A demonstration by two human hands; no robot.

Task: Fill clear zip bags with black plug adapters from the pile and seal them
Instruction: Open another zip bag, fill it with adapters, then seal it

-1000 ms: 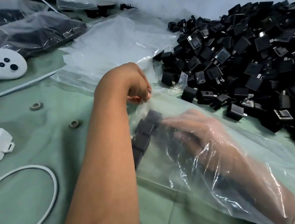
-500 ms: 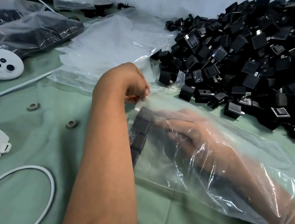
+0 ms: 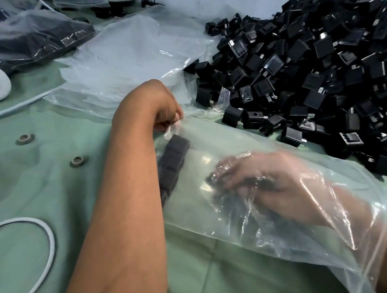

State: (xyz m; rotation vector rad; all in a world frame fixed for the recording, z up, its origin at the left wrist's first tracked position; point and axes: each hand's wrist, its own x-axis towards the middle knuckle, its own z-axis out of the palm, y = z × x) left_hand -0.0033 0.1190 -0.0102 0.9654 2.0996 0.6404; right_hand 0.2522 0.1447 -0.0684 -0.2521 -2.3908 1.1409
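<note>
With the left hand point(image 3: 164, 113) pinching the closed corner of the clear zip bag point(image 3: 276, 228) at frame centre, the right hand point(image 3: 271, 183), curled round adapters point(image 3: 238, 180) inside it, should probably press them snug beside the stacked row point(image 3: 173, 161) while the pinch keeps the bag taut.

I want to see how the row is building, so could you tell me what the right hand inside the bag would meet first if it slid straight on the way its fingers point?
Probably the column of adapters at the bag's closed end; depth through plastic is unclear.
</note>
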